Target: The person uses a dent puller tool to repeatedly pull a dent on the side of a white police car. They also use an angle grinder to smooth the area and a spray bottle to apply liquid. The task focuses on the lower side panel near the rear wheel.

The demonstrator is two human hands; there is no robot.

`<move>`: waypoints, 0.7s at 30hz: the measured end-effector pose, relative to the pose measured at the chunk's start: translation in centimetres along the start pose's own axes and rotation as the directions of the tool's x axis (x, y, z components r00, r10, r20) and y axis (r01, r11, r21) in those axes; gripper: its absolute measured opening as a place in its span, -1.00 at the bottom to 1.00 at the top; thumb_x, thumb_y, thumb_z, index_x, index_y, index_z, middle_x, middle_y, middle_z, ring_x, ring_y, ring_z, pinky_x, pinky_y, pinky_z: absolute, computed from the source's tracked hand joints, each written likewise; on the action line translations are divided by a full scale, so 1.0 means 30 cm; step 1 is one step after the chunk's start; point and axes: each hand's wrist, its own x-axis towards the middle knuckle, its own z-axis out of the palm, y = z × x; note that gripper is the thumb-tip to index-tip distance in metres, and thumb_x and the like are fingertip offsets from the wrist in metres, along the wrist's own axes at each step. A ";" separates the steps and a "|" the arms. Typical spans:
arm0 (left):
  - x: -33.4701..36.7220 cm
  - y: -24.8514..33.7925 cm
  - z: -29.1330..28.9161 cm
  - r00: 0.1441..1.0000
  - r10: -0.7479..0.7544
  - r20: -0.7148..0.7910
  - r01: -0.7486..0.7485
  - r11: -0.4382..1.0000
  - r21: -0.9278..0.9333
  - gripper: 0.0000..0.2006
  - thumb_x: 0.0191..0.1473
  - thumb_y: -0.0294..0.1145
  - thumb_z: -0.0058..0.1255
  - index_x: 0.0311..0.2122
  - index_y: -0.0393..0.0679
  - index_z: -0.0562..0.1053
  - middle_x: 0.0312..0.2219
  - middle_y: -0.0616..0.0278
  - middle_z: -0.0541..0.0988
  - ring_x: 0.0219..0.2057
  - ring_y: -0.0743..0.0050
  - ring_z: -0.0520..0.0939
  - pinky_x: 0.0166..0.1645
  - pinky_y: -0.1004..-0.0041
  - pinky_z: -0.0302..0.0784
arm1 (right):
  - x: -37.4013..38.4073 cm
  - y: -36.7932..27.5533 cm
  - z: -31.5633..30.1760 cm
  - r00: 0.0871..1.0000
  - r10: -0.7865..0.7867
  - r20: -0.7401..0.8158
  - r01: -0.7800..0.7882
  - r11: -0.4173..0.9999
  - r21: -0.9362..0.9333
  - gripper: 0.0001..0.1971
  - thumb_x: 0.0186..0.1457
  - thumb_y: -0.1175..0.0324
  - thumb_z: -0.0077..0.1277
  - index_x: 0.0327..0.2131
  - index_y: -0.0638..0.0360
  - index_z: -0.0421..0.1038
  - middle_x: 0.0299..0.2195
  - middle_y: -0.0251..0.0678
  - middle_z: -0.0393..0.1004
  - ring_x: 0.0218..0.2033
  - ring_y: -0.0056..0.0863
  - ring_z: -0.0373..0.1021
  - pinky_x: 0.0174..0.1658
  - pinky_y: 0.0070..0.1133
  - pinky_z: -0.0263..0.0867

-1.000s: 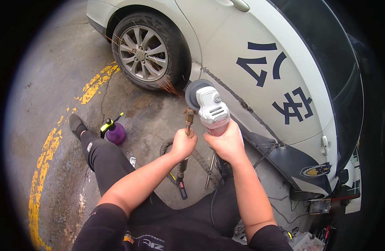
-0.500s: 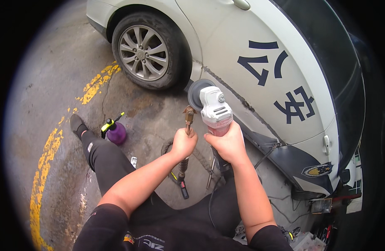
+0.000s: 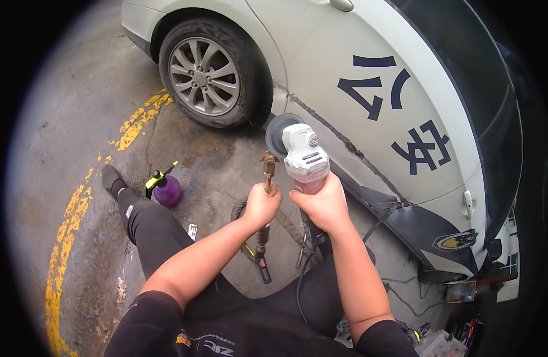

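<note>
My right hand (image 3: pixel 326 202) is wrapped round the body of a white and red angle grinder (image 3: pixel 308 152), with my thumb across its near side. The grinder's round grey disc (image 3: pixel 276 133) faces left. In my closed left hand (image 3: pixel 262 205) is a copper-coloured metal rod tool (image 3: pixel 269 168), held upright. Its flared brown tip is next to the lower edge of the disc; whether they touch I cannot tell. Below that hand a ribbed dark sleeve or shaft (image 3: pixel 262 237) continues down. Beyond the grinder is the scraped, bare lower seam (image 3: pixel 327 127) of a white car door.
The white car (image 3: pixel 309 53) fills the upper right, its rear wheel (image 3: pixel 202 74) at the upper left. A purple pump spray bottle (image 3: pixel 168 191) stands by my left foot. Cables (image 3: pixel 407 304) run along the floor on the right, near a clear box (image 3: pixel 435 343). A yellow line (image 3: pixel 66 244) curves at the left.
Both hands keep their grips. The grinder and the rod tool have hardly moved, and the view has shifted very slightly.
</note>
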 end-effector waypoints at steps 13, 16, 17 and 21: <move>0.030 0.046 -0.080 0.999 -0.047 -0.008 0.047 0.998 -0.046 -0.51 0.14 -0.37 0.33 -0.56 0.01 0.15 -0.65 0.54 0.26 -0.58 0.69 0.26 -0.43 0.51 0.22 | -0.050 0.081 -0.036 0.992 -0.038 -0.119 0.071 0.953 0.294 -0.71 -0.07 0.61 0.33 -0.24 0.31 0.49 -0.41 -0.41 0.52 -0.50 -0.68 0.41 -0.46 -0.65 0.30; 0.072 0.103 -0.148 0.838 -0.049 0.544 0.136 0.984 -0.120 -0.43 0.15 -0.39 0.32 -0.64 0.01 0.09 -0.68 0.54 0.22 -0.59 0.70 0.25 -0.46 0.46 0.18 | -0.076 0.076 -0.053 0.994 -0.013 -0.104 0.052 0.923 0.381 -0.72 -0.05 0.63 0.32 -0.23 0.32 0.49 -0.40 -0.39 0.53 -0.50 -0.68 0.42 -0.47 -0.66 0.30; 0.071 0.121 -0.154 0.722 -0.079 0.687 0.193 0.977 -0.091 -0.41 0.15 -0.39 0.32 -0.67 0.00 0.08 -0.70 0.53 0.22 -0.60 0.68 0.26 -0.47 0.43 0.18 | -0.083 0.073 -0.061 0.995 -0.014 -0.104 0.053 0.920 0.388 -0.72 -0.05 0.63 0.31 -0.23 0.32 0.49 -0.40 -0.39 0.53 -0.50 -0.68 0.42 -0.47 -0.66 0.29; 0.002 0.148 -0.076 0.908 0.061 0.414 -0.046 0.998 -0.047 -0.36 0.12 -0.39 0.37 -0.66 0.08 0.03 -0.68 0.60 0.17 -0.58 0.76 0.23 -0.43 0.53 0.15 | -0.098 0.063 -0.099 0.992 -0.017 -0.128 0.065 0.925 0.375 -0.74 -0.04 0.61 0.31 -0.25 0.31 0.49 -0.40 -0.39 0.53 -0.49 -0.69 0.41 -0.47 -0.67 0.29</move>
